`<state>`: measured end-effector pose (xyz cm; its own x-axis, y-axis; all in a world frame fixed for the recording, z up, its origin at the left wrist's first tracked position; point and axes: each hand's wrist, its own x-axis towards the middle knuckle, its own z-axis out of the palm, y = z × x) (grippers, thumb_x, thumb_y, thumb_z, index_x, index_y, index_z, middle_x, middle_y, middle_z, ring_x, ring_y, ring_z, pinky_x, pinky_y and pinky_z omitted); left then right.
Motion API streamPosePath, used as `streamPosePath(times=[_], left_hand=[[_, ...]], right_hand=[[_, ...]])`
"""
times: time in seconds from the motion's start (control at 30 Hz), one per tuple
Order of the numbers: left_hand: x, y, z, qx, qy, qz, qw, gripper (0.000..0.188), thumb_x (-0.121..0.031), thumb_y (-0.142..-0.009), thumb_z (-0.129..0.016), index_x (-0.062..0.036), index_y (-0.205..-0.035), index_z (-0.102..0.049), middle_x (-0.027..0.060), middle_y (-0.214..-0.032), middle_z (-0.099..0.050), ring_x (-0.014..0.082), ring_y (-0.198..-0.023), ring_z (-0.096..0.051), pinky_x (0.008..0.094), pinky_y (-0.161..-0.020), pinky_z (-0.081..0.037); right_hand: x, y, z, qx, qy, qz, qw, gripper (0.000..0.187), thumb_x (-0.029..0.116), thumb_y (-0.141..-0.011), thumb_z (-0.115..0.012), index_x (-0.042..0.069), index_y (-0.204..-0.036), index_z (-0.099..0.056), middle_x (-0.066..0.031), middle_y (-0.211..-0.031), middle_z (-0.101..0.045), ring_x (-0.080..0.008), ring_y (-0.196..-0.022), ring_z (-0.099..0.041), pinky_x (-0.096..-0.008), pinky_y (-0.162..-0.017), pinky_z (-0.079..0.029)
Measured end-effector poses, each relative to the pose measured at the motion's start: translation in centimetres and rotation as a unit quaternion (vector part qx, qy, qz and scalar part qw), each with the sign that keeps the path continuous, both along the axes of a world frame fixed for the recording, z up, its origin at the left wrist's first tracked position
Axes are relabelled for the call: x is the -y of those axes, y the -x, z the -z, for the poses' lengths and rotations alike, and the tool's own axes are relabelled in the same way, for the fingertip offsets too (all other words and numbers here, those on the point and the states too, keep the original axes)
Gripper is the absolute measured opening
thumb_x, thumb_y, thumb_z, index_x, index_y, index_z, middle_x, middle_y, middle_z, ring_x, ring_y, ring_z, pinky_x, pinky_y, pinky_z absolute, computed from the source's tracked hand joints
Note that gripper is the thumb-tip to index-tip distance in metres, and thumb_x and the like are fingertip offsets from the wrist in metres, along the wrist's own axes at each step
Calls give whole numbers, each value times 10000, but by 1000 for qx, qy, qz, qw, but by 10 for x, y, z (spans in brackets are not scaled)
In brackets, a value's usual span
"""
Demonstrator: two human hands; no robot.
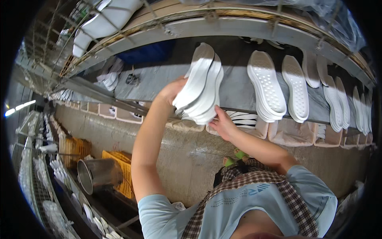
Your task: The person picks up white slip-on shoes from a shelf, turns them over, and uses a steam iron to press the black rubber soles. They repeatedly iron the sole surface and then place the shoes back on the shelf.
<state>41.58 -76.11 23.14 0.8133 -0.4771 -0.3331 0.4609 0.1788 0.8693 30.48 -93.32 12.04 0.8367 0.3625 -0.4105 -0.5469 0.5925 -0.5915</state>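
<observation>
We hold a stack of white soles (203, 85) close to twelve o'clock in our view, over the near part of the grey surface (235, 91). The left hand's (174, 90) grip closes on the stack's nine-o'clock edge, its fingers mostly hidden; the right hand's (223, 125) grip pinches the near end at five o'clock, thumb up along the side. The soles fan slightly, not quite flush. At three o'clock from the stack, dimpled white soles (266, 85) lie on the surface; the lined bins (292, 134) sit lower, near our three o'clock. We judge the step in hand to be gathering or squaring the stack. The next move seems to call for even pressure from both sides, so no sole slips out.
</observation>
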Motion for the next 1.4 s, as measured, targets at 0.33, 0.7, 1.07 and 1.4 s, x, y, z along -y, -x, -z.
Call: streamPosePath(times=[0.33, 0.7, 1.07, 1.4], left_hand=[[9, 199, 34, -37, 198, -297, 933, 594, -228, -849, -615, 53, -1316, -378, 202, -1123, -591, 267, -974, -623, 425, -836, -526], [7, 337, 69, 110, 338, -424, 833, 612, -267, -851, -603, 57, -1316, -371, 213, -1114, -593, 285, -980, -621, 455, -847, -509], [4, 467, 88, 267, 412, -449, 747, 633, -307, -853, -591, 61, -1316, -364, 223, -1106, -596, 303, -985, -618, 485, -858, -492], [-6, 549, 92, 332, 445, -436, 708, 654, -343, -855, -580, 64, -1316, -357, 233, -1098, -597, 320, -990, -616, 512, -868, -476]], right_hand=[[76, 66, -5, 251, 71, -190, 947, 962, 299, -736, -761, 46, -1382, -93, -166, -1341, -319, -277, -1266, -321, -430, -1045, -298], [50, 91, -70, 664, 126, -316, 666, 687, 231, -565, -819, 89, -1081, -389, -216, -1416, -285, -416, -1237, -327, -487, -1014, -295], [2, 200, -122, 824, 121, -375, 408, 542, 412, -549, -802, 179, -967, -547, -98, -1389, -403, -389, -1170, -382, -503, -891, -370], [-25, 283, -124, 836, 120, -396, 360, 510, 369, -562, -792, 176, -967, -550, -97, -1360, -427, -394, -1158, -396, -508, -884, -376]])
